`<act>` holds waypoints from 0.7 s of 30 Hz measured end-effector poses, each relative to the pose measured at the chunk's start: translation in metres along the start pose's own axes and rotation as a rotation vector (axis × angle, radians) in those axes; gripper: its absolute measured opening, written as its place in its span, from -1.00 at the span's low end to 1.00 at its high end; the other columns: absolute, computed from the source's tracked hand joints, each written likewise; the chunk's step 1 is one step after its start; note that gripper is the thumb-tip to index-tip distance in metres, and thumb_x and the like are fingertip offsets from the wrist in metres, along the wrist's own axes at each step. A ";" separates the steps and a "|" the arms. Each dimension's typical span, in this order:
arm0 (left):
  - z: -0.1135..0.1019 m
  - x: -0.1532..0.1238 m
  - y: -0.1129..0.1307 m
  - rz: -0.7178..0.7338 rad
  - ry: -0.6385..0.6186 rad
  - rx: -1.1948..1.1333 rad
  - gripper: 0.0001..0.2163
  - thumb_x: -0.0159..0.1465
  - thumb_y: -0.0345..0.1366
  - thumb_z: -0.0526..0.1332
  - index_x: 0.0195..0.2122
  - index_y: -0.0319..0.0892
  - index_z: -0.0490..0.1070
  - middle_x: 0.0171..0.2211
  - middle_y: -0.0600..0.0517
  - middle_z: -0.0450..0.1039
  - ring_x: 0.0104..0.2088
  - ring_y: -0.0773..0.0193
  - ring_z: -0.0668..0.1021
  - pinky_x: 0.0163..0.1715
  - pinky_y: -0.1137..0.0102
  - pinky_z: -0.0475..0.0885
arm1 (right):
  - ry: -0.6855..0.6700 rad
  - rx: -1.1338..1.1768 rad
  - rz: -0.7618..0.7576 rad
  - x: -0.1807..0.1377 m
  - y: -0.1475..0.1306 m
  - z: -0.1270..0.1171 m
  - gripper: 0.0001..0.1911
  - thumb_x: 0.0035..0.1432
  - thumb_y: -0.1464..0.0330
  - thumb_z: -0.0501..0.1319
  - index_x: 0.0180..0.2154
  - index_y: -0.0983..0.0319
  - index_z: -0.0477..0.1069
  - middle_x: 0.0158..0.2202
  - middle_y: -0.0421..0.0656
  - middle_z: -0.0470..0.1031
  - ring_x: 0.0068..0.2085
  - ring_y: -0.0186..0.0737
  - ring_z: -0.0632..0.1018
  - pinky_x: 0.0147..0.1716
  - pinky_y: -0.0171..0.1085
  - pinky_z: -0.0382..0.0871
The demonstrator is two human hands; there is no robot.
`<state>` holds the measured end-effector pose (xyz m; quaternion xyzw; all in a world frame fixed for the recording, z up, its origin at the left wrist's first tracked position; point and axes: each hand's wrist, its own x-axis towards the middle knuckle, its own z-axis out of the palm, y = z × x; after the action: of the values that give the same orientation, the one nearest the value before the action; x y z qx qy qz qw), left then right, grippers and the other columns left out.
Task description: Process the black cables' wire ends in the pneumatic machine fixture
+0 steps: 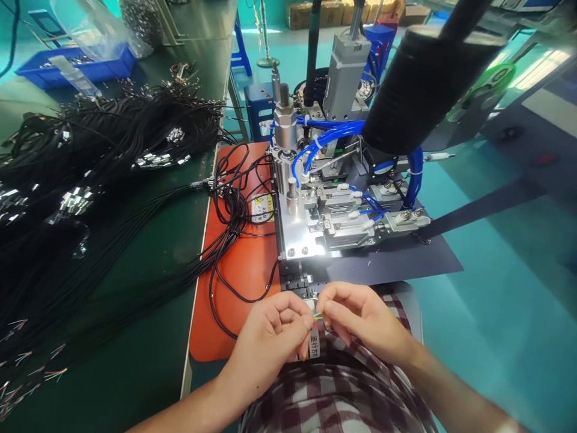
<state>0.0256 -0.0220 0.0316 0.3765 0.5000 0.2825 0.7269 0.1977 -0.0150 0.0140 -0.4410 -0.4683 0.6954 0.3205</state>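
My left hand (270,337) and my right hand (360,319) meet just in front of the metal fixture (342,222), both pinched on the thin coloured wires (318,316) at the end of a black cable. The fingertips almost touch each other. The cable itself is mostly hidden behind my left hand. Both hands hover over my checked lap, below the front edge of the machine.
A large pile of black cables with metal connectors (90,180) covers the green bench at left. Loose cables loop over an orange mat (234,276). Blue air hoses (324,135) and a cylinder (285,126) rise from the machine. A blue bin (76,66) sits far left.
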 end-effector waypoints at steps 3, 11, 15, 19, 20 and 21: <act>0.000 0.000 0.000 0.026 0.035 0.009 -0.80 0.20 -0.19 0.22 -0.42 -0.22 0.34 -0.72 0.18 0.28 -0.70 0.53 0.18 -0.68 0.59 0.03 | 0.098 -0.061 0.027 -0.001 -0.002 0.009 -0.76 0.11 0.21 0.22 -0.40 0.27 0.40 -0.59 -0.29 0.30 -0.64 -0.44 0.26 -0.66 -0.40 0.10; 0.001 -0.003 0.003 0.049 0.062 0.044 -0.78 0.19 -0.18 0.23 -0.45 -0.23 0.33 -0.71 0.17 0.29 -0.71 0.54 0.14 -0.70 0.59 0.01 | 0.213 -0.102 0.003 0.001 0.003 0.019 -0.79 0.08 0.24 0.24 -0.46 0.25 0.36 -0.60 -0.29 0.24 -0.57 -0.38 0.23 -0.63 -0.38 0.15; 0.000 -0.001 0.001 0.069 0.058 0.035 -0.78 0.20 -0.17 0.23 -0.44 -0.23 0.33 -0.70 0.17 0.29 -0.71 0.54 0.14 -0.70 0.59 0.00 | 0.193 -0.038 0.004 0.001 0.001 0.022 -0.77 0.09 0.22 0.24 -0.46 0.25 0.33 -0.63 -0.32 0.24 -0.61 -0.41 0.25 -0.64 -0.40 0.14; -0.001 0.000 -0.002 0.066 0.083 -0.018 -0.77 0.21 -0.16 0.22 -0.42 -0.22 0.32 -0.69 0.16 0.29 -0.69 0.54 0.15 -0.69 0.60 0.00 | 0.185 0.014 -0.026 0.001 0.003 0.027 -0.75 0.15 0.20 0.19 -0.44 0.23 0.28 -0.66 -0.36 0.18 -0.63 -0.43 0.22 -0.64 -0.41 0.12; -0.001 0.000 -0.003 0.061 0.090 -0.032 -0.78 0.21 -0.16 0.22 -0.42 -0.22 0.32 -0.68 0.16 0.29 -0.69 0.54 0.14 -0.69 0.60 0.00 | 0.187 0.009 -0.039 0.000 0.005 0.028 -0.76 0.18 0.20 0.17 -0.43 0.22 0.27 -0.65 -0.37 0.17 -0.63 -0.43 0.22 -0.64 -0.41 0.12; -0.001 0.000 -0.003 0.058 0.092 -0.045 -0.79 0.21 -0.17 0.22 -0.42 -0.22 0.32 -0.68 0.16 0.30 -0.69 0.54 0.14 -0.69 0.60 0.00 | 0.193 -0.009 -0.055 -0.001 0.007 0.029 -0.77 0.20 0.22 0.15 -0.42 0.21 0.26 -0.63 -0.36 0.17 -0.62 -0.42 0.21 -0.63 -0.40 0.13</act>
<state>0.0251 -0.0235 0.0290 0.3612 0.5154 0.3317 0.7028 0.1712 -0.0288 0.0122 -0.4942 -0.4502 0.6385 0.3814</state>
